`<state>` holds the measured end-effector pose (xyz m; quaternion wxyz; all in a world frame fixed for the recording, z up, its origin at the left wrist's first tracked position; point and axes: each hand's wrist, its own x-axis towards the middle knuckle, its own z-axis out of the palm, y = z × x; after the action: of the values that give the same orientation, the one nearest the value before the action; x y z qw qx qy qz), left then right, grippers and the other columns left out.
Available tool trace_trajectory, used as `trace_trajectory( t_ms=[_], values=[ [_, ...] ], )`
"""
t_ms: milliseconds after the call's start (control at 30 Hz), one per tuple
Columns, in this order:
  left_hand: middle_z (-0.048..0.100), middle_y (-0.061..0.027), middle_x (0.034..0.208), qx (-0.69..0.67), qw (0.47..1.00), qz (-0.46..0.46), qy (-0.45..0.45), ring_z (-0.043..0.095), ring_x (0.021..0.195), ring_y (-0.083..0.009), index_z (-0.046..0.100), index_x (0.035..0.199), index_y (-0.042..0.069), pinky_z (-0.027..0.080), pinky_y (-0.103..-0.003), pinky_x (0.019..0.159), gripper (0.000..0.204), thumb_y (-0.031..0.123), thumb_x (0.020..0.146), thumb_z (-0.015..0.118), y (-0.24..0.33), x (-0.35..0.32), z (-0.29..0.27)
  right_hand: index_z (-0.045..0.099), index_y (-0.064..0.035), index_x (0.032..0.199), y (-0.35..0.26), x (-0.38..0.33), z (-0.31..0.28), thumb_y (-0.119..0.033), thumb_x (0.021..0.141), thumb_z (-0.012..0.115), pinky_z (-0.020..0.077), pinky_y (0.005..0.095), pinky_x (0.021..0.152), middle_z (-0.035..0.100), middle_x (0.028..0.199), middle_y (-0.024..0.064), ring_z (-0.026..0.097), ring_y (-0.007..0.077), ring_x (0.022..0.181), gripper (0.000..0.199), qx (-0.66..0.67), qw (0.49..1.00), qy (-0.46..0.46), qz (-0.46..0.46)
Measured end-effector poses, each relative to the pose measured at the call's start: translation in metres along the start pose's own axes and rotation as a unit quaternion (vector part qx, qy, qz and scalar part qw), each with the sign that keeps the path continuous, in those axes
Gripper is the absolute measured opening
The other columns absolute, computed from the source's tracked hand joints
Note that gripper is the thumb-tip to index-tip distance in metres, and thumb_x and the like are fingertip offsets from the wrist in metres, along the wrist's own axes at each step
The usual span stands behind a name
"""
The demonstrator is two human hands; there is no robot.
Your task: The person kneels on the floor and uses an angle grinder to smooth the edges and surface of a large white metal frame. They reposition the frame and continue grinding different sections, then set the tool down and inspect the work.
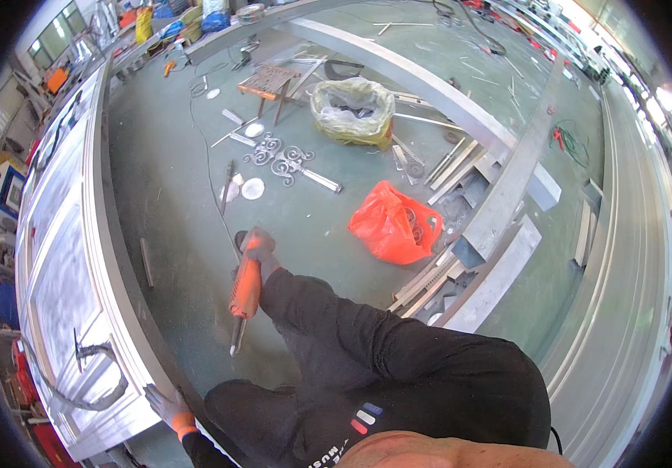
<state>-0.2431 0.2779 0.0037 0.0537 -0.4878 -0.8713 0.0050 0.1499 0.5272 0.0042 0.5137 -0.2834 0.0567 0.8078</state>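
Observation:
My right hand [261, 249], in a grey glove, is wrapped round the rear part of an orange handheld power tool [246, 287]. It looks like a straight grinder, its narrow metal nose pointing down toward me and its cord running off behind. Near the lower left, my left hand [167, 407], gloved in grey with an orange cuff, lies with fingers stretched on the edge of a large silvery metal door panel [67, 265]. The tool's tip is apart from the panel. A dark curved cable or hose [106, 402] lies across the panel's near end.
On the green floor are scrolled metal ornaments [281, 160], a red plastic bag [390, 222], a lined yellow bin bag [351, 109] and a small stool [271, 82]. Metal beams [500, 195] with offcuts stand at right; long pale profiles [617, 312] run along the far right.

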Motion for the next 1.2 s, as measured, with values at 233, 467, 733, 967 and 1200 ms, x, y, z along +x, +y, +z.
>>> trace_trajectory(
  t_ms=[233, 467, 733, 967, 1200],
  values=[
    [0.025, -0.0202, 0.161, -0.012, 1.0, 0.003, 0.027, 0.021, 0.15, -0.0356, 0.023, 0.156, 0.001, 0.019, -0.043, 0.124, 0.085, 0.021, 0.087, 0.07, -0.003, -0.014, 0.008, 0.044, -0.0027, 0.131, -0.008, 0.009, -0.007, -0.032, 0.081, 0.061, 0.052, 0.052, 0.075, 0.058, 0.093, 0.02, 0.06, 0.0358, 0.082, 0.06, 0.009, 0.999, -0.004, 0.035],
    [0.028, -0.0233, 0.159, 0.037, 0.999, -0.023, -0.017, 0.025, 0.148, -0.0392, 0.024, 0.155, -0.001, 0.023, -0.046, 0.122, 0.083, 0.035, 0.092, 0.064, 0.022, -0.033, 0.005, 0.048, -0.0009, 0.121, -0.023, -0.002, -0.004, -0.033, 0.08, 0.062, 0.0526, 0.0507, 0.073, 0.06, 0.087, 0.0198, 0.061, 0.0362, 0.079, 0.054, 0.017, 0.999, 0.038, 0.015],
    [0.043, -0.0248, 0.15, -0.305, 0.948, -0.069, -0.066, 0.042, 0.138, -0.0424, 0.042, 0.147, -0.001, 0.038, -0.045, 0.113, 0.071, 0.044, 0.095, 0.059, 0.033, -0.054, -0.046, 0.054, 0.0031, 0.108, -0.011, 0.014, -0.018, -0.038, 0.078, 0.068, 0.0555, 0.0506, 0.069, 0.063, 0.084, 0.0199, 0.064, 0.0356, 0.072, 0.053, -0.005, 1.0, 0.0, 0.001],
    [0.037, -0.0297, 0.152, -0.085, 0.992, 0.068, 0.066, 0.034, 0.142, -0.0421, 0.036, 0.148, -0.007, 0.03, -0.047, 0.118, 0.079, 0.047, 0.095, 0.059, 0.036, 0.033, -0.074, 0.057, 0.0032, 0.103, -0.01, 0.022, -0.017, -0.04, 0.078, 0.069, 0.0545, 0.0494, 0.067, 0.064, 0.085, 0.0189, 0.063, 0.0349, 0.071, 0.052, 0.01, 1.0, 0.0, 0.015],
    [0.03, -0.0294, 0.156, 0.009, 0.894, 0.349, 0.28, 0.026, 0.146, -0.0432, 0.028, 0.151, -0.008, 0.022, -0.05, 0.121, 0.091, 0.058, 0.094, 0.054, -0.017, 0.146, -0.007, 0.052, 0.0027, 0.113, -0.005, 0.02, 0.0, -0.036, 0.078, 0.069, 0.0548, 0.0497, 0.07, 0.063, 0.088, 0.0181, 0.064, 0.0332, 0.075, 0.055, 0.01, 0.998, 0.021, 0.053]
  ],
)
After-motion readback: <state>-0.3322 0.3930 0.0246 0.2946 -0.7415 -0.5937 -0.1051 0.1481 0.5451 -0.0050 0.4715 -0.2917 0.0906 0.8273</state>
